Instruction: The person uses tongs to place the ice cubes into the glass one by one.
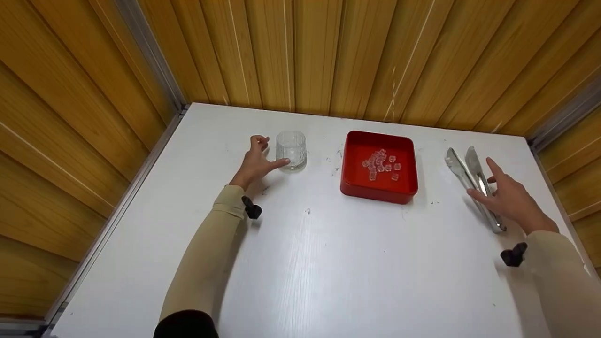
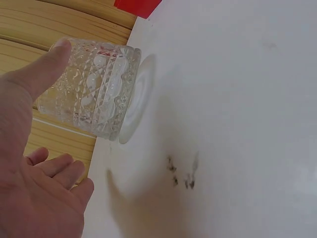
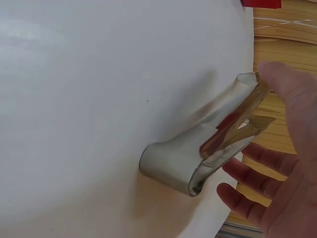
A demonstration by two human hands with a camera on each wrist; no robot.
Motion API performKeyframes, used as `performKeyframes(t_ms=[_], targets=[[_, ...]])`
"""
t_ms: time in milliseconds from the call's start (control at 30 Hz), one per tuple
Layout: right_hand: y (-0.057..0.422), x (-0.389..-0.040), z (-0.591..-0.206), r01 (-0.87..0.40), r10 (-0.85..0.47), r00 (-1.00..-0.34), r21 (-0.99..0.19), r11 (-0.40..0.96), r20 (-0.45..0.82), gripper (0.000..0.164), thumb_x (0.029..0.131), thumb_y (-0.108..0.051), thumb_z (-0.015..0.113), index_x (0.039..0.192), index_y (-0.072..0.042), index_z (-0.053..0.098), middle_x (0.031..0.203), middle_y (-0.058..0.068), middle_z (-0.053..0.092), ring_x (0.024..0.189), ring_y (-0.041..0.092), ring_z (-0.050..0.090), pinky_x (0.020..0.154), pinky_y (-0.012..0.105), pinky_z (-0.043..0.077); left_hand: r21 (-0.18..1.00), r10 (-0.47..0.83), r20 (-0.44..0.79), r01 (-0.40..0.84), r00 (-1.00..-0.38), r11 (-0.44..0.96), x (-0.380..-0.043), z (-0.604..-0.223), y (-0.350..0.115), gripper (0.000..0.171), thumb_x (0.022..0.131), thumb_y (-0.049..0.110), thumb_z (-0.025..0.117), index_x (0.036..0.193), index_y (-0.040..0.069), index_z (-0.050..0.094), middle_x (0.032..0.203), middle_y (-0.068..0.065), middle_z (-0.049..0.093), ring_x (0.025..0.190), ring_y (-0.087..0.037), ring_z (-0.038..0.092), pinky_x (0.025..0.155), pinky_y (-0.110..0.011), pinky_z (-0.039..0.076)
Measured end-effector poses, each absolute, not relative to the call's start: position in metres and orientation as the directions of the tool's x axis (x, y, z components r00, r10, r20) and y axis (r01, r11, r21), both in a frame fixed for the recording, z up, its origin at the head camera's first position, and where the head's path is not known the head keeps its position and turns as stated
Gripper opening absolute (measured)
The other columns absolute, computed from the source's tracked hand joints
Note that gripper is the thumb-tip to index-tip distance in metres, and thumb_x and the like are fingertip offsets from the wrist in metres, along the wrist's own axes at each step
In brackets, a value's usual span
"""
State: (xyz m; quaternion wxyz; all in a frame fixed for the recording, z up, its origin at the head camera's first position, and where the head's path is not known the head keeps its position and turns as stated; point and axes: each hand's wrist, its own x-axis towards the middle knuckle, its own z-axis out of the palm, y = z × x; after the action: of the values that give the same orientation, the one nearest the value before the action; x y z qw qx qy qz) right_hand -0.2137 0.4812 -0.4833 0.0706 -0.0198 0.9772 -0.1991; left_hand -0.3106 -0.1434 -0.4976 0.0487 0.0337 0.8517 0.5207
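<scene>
Gaping empty, L hand (image 1: 256, 164) by glass (image 1: 291, 146), R hand (image 1: 512, 201) over tongs (image 1: 476, 167) nr table's R edge (image 1: 546, 188), contact unclear.

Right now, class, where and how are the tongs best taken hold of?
Likely across the middle of both metal arms, from above and the right, with the right hand: thumb outside one, fingers outside the other. The tongs lie with these arms spread apart and the bent end toward the head camera, so a squeeze should close them.
</scene>
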Motion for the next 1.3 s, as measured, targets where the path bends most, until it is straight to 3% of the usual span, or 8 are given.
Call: performKeyframes(t_ms=[200,567,733,1000,1300], targets=[[0.478,-0.215,-0.487,0.007,-0.060,-0.986,-0.397,0.918,-0.158,0.110,0.096,-0.058,0.064,0.164,-0.014,-0.012,0.139,0.040,0.038,0.098,0.046,0.056,0.072,0.059,0.058,0.891,0.105,-0.025,0.025,-0.994,0.453,-0.316,-0.499,-0.131,0.095,0.079,0.037,0.091,0.144,0.010,0.026,0.164,-0.016,0.033,0.152,-0.027,0.030,0.123,-0.041,0.026],[0.473,-0.214,-0.492,0.043,-0.050,-0.977,-0.421,0.906,-0.207,0.111,0.096,-0.058,0.064,0.163,-0.016,-0.014,0.145,0.042,0.033,0.112,0.056,0.052,0.086,0.074,0.048,0.881,0.110,-0.051,0.007,-0.993,0.472,-0.320,-0.503,-0.118,0.116,0.079,0.039,0.090,0.163,0.015,0.014,0.162,-0.016,0.037,0.147,-0.029,0.040,0.120,-0.044,0.032],[0.474,-0.213,-0.493,0.060,-0.043,-0.974,-0.434,0.899,-0.223,0.112,0.095,-0.058,0.065,0.163,-0.019,-0.015,0.146,0.042,0.031,0.116,0.057,0.048,0.088,0.075,0.046,0.863,0.114,-0.042,0.022,-0.993,0.505,-0.322,-0.506,-0.119,0.111,0.082,0.038,0.088,0.163,0.014,0.018,0.160,-0.020,0.039,0.147,-0.030,0.039,0.119,-0.043,0.033],[0.473,-0.213,-0.492,0.045,-0.060,-0.973,-0.434,0.900,-0.224,0.110,0.097,-0.053,0.066,0.163,-0.017,-0.014,0.153,0.043,0.025,0.128,0.065,0.039,0.089,0.079,0.040,0.835,0.121,-0.014,0.055,-0.993,0.548,-0.319,-0.504,-0.120,0.097,0.083,0.039,0.087,0.158,0.009,0.033,0.155,-0.014,0.046,0.141,-0.028,0.046,0.117,-0.042,0.038],[0.476,-0.211,-0.482,0.124,-0.010,-0.954,-0.426,0.896,-0.300,0.112,0.095,-0.056,0.066,0.162,-0.023,-0.018,0.151,0.047,0.021,0.120,0.061,0.043,0.084,0.080,0.042,0.825,0.167,-0.029,0.070,-0.986,0.561,-0.300,-0.500,-0.111,0.100,0.078,0.037,0.091,0.157,0.014,0.033,0.153,-0.012,0.049,0.138,-0.028,0.048,0.115,-0.044,0.040]])
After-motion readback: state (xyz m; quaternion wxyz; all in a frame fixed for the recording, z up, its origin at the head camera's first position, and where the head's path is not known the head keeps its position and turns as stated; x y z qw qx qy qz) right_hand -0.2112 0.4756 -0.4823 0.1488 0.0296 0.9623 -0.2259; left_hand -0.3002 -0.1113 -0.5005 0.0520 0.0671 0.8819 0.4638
